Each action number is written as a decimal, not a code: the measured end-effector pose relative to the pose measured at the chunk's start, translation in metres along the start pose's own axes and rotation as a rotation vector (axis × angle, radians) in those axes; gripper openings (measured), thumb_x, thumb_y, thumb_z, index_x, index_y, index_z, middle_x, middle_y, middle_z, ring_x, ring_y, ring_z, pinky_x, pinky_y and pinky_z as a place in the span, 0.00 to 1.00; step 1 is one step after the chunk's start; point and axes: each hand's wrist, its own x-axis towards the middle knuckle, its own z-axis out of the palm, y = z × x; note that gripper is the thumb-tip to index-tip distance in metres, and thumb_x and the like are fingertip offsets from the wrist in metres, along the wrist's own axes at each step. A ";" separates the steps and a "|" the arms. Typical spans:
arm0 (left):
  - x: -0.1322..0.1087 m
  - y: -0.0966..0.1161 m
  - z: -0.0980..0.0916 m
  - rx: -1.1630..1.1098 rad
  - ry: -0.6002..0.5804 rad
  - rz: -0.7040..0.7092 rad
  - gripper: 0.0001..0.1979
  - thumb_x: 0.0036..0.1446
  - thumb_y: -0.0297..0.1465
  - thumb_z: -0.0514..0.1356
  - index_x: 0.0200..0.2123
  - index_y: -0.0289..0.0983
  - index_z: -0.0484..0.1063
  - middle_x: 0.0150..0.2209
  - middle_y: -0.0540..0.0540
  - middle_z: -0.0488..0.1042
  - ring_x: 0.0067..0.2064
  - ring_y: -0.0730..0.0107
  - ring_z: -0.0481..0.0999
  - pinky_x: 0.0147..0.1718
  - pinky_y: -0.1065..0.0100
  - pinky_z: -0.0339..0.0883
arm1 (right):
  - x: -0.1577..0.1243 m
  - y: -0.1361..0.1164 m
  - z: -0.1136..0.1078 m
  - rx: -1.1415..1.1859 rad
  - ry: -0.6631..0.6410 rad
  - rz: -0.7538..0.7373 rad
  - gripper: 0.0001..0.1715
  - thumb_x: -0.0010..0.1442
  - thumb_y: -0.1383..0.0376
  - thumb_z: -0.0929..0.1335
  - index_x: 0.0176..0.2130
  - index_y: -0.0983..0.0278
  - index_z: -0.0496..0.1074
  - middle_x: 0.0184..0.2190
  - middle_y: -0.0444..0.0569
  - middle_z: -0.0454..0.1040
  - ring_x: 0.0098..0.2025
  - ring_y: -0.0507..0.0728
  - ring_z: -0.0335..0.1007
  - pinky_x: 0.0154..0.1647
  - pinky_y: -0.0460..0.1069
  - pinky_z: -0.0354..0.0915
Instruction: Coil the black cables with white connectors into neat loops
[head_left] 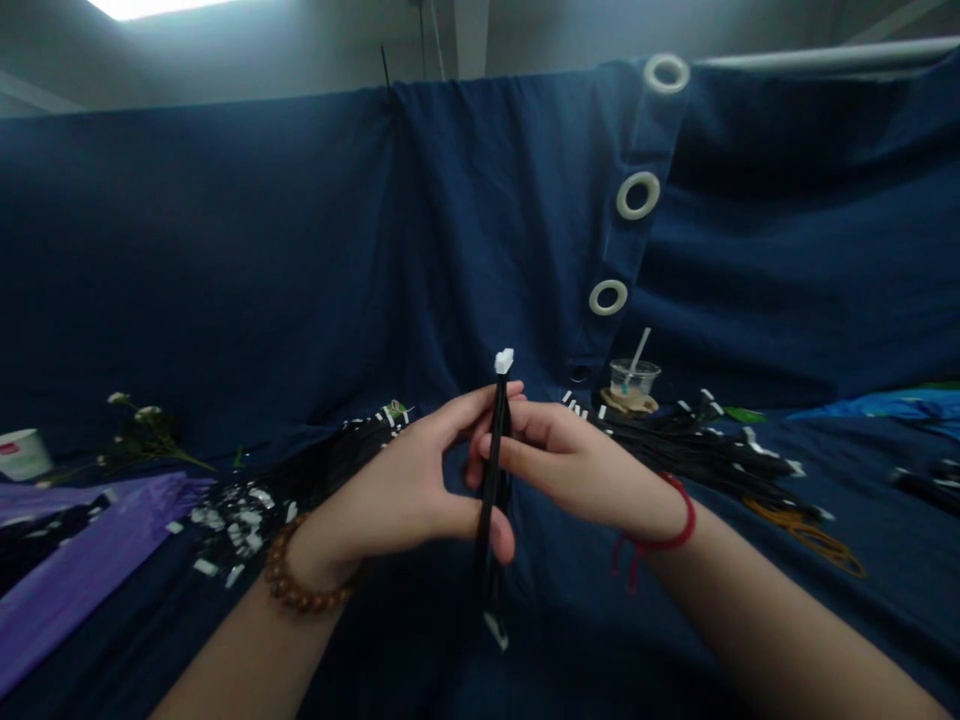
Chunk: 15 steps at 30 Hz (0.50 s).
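Note:
My left hand (409, 490), with a brown bead bracelet at the wrist, is closed around a bundle of thin black cords (491, 490) that stands nearly upright. A white connector (504, 361) tops the bundle and another white end hangs below it. My right hand (570, 462), with a red string on the wrist, pinches the same bundle from the right side, fingers pressed on it. Both hands meet in the middle of the view, above a dark blue cloth.
A heap of black cords with white ends (697, 445) lies to the right, another heap (330, 465) to the left with loose white pieces (236, 520). A plastic cup with a straw (634, 380), purple sheet (82, 560), flowers (142, 425), white cup (22, 453) and blue curtain with grommets (637, 195) surround them.

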 end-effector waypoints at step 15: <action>-0.020 0.013 -0.042 -0.277 -0.142 0.033 0.44 0.35 0.46 0.66 0.58 0.42 0.59 0.61 0.45 0.55 0.61 0.52 0.52 0.59 0.61 0.50 | -0.014 -0.020 -0.029 -0.018 0.136 0.165 0.11 0.58 0.61 0.65 0.33 0.69 0.67 0.21 0.41 0.60 0.22 0.44 0.52 0.19 0.41 0.48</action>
